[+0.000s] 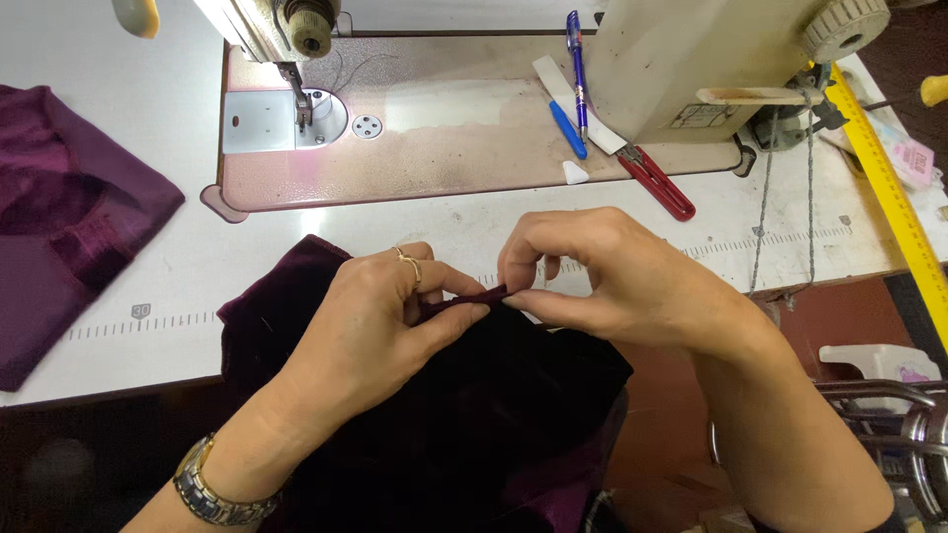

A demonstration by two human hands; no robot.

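Dark plum velvet fabric [474, 395]; purple folded cloth [59, 197]; red-handled scissors [657, 183]; blue pens [575, 59]; yellow ruler [889, 188]; white table [148, 118]

Fabric [474, 395] before sewing machine [474, 109], scissors [657, 183] behind right.

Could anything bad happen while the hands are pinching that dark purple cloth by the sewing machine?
Maybe. Both the left hand and the right hand pinch a thin fold of the dark velvet cloth; much of it hangs off the table edge, so its weight might tug the fold loose. The red-handled scissors lie close beyond the right hand, so a quick reach could bump them. The needle is farther off, apart from the fingers.
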